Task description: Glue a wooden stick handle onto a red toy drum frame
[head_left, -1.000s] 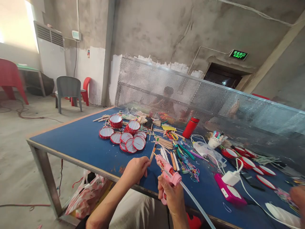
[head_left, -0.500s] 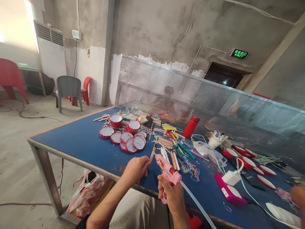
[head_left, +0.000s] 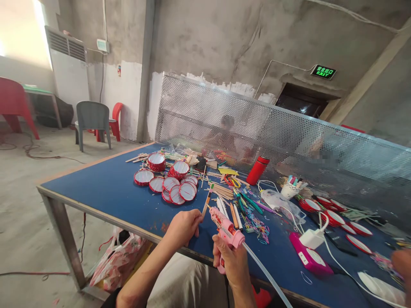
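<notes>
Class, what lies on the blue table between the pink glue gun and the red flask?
The head view shows wooden craft sticks and green strips between the glue gun and flask.

Rough concrete wall; dusty concrete floor

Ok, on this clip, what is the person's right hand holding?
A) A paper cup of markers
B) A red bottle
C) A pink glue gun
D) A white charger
C. The right hand is wrapped around the handle of the pink glue gun, with a long clear glue stick running out of its back.
</notes>
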Action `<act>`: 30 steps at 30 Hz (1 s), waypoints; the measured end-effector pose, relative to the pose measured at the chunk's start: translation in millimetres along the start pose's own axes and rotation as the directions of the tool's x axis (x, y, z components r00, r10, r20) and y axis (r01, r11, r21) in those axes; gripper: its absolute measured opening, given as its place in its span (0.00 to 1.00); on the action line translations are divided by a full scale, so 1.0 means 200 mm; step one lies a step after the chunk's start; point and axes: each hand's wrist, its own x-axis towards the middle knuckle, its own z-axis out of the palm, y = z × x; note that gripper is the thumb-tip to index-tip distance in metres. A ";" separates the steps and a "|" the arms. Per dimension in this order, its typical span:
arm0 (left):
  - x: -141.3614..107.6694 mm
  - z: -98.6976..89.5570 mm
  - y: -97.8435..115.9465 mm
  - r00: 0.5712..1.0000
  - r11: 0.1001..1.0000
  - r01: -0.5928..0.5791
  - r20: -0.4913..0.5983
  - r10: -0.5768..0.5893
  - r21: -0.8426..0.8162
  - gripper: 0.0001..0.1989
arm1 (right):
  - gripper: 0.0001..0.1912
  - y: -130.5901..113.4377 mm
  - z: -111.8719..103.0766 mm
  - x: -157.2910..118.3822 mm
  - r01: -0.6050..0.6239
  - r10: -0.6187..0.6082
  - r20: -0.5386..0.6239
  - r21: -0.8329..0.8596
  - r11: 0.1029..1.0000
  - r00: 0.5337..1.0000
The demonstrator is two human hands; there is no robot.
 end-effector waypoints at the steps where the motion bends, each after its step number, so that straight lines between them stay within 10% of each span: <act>1: 0.00 0.00 0.00 1.000 1.000 0.001 -0.002 -0.001 0.001 0.13 | 0.28 0.00 0.00 0.00 0.000 0.000 -0.001 0.000 1.000 1.000; 30: 0.00 0.01 -0.02 0.999 0.999 -0.020 -0.026 0.019 -0.046 0.12 | 0.29 -0.02 0.00 -0.01 -0.006 0.006 0.014 -0.039 0.999 1.000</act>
